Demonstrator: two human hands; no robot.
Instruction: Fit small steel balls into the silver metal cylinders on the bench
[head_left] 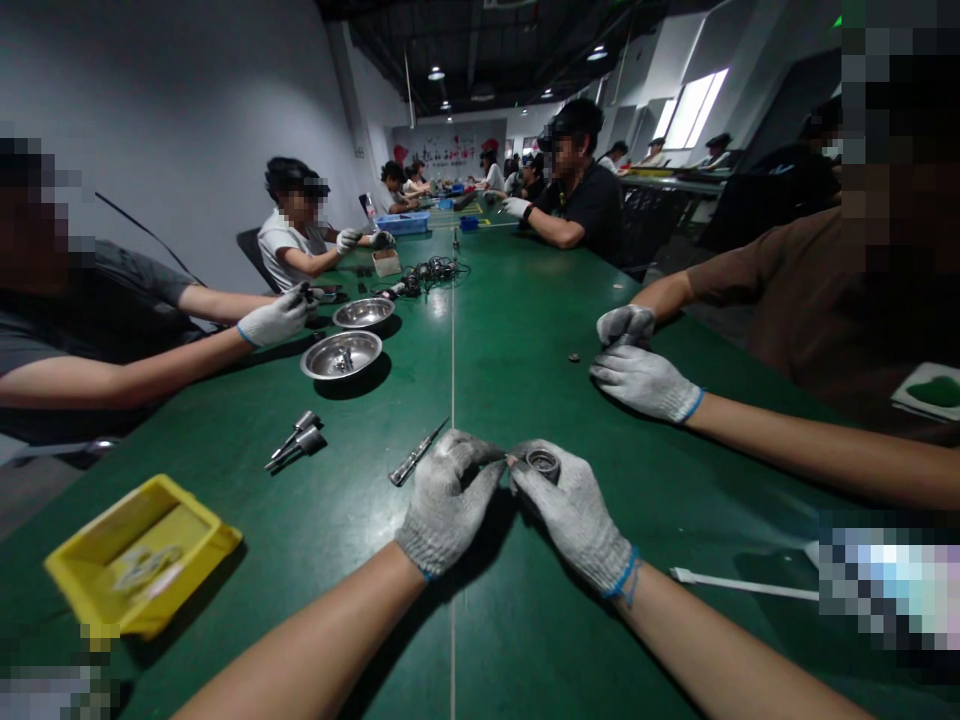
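Both of my hands wear whitish knitted gloves with grey, dirty fingers and meet fingertip to fingertip over the green table (360, 560). My right hand (574, 510) is closed around a round dark metal ring-like part (543, 463), its open face turned up. The thumb and forefinger of my left hand (450, 500) are pinched together at the right fingertips; whatever they hold is too small to name. Just left of my left hand lies a slim metal tool (417, 455). Two metal pieces with cylindrical heads (300, 445) lie farther left.
A yellow bin (217, 530) with small pale items stands at the left. Two steel bowls (341, 357) and tangled black cables (431, 275) lie beyond. Gloved co-workers sit along both sides; one's hands (637, 375) are close at the right. A white strip (750, 584) lies at the lower right.
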